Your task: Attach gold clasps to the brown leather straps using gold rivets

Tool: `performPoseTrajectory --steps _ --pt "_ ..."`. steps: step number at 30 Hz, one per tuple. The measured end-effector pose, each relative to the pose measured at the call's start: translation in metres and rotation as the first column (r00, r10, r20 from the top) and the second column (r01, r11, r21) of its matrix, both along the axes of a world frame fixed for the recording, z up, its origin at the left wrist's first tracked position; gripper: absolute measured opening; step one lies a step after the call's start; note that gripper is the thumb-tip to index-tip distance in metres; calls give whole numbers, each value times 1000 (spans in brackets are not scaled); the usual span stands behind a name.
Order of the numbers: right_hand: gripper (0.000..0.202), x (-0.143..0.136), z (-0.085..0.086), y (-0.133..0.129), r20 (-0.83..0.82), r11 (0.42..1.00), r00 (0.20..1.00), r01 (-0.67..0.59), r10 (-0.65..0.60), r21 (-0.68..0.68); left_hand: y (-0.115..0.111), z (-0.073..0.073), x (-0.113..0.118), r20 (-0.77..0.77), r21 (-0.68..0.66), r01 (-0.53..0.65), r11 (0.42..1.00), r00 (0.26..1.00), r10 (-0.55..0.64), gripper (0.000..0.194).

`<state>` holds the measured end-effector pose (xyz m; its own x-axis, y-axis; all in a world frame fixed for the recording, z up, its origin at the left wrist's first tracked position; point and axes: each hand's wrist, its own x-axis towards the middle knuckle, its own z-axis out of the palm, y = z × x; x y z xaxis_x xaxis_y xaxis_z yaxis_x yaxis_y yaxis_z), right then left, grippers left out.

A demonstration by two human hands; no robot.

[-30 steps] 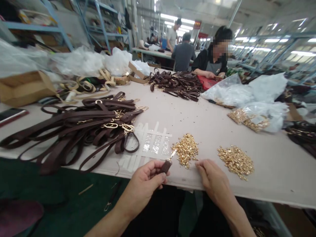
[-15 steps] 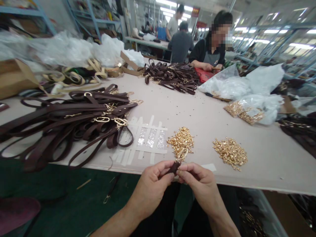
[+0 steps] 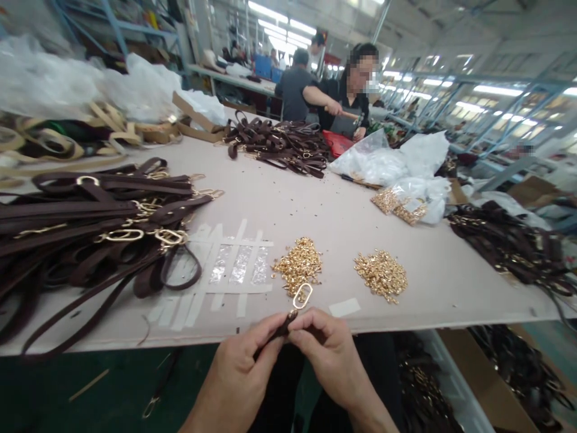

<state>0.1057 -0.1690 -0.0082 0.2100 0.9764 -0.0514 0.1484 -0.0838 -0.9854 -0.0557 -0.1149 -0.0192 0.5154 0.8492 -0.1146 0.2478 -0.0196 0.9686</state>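
Note:
Between my hands, at the table's front edge, is a dark brown leather strap [image 3: 283, 328] with a gold clasp [image 3: 302, 296] at its end. My left hand [image 3: 246, 364] is closed around the strap. The fingers of my right hand [image 3: 325, 343] pinch at the strap end near the clasp; whether a small piece of hardware sits in them is hidden. Just beyond the clasp lies a heap of small gold fittings [image 3: 299, 263]. A second heap of gold pieces [image 3: 381, 275] is farther right.
Brown straps with gold clasps [image 3: 121, 234] are piled on the left. Another strap pile [image 3: 279, 141] lies at the back, beside a co-worker [image 3: 351, 99] holding a wooden-handled tool. Plastic bags [image 3: 415, 162] are at the right back. A bin of straps [image 3: 428, 385] stands below the edge.
The view has turned right, so the table's contents shift left. The gold clasp now stands out more clearly beyond my fingers. The co-worker has raised a wooden-handled tool.

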Motion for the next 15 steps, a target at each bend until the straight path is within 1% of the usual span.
performPoseTrajectory --steps 3,5,7,9,11,12,14,15 --pt "8 -3 -5 -3 -8 999 1000 30 -30 42 0 -9 -2 -51 107 -5 994 999 11 32" --pt "6 -5 -8 -4 -28 997 997 74 -73 38 -2 -12 -2 -50 120 23 993 999 -17 31" --pt "9 -8 -10 -5 -46 994 993 112 -110 21 -4 -14 -1 -25 103 26 994 999 -24 30" --pt "10 -9 -10 -4 -64 994 992 108 -107 5 -6 -13 2 31 39 7 999 999 -9 28" --pt "12 -4 -6 -1 -41 998 997 64 -64 -17 -6 -10 6 102 -97 11 995 995 -1 27" --pt "13 4 -3 2 -2 999 999 40 -40 -22 -6 -8 8 135 -177 22 984 991 2 27" --pt "14 28 4 10 167 999 985 37 -40 18 -6 -4 12 186 -306 11 952 981 49 30" --pt "14 45 6 16 293 996 953 63 -79 62 -6 -3 12 202 -357 -21 934 974 99 33"
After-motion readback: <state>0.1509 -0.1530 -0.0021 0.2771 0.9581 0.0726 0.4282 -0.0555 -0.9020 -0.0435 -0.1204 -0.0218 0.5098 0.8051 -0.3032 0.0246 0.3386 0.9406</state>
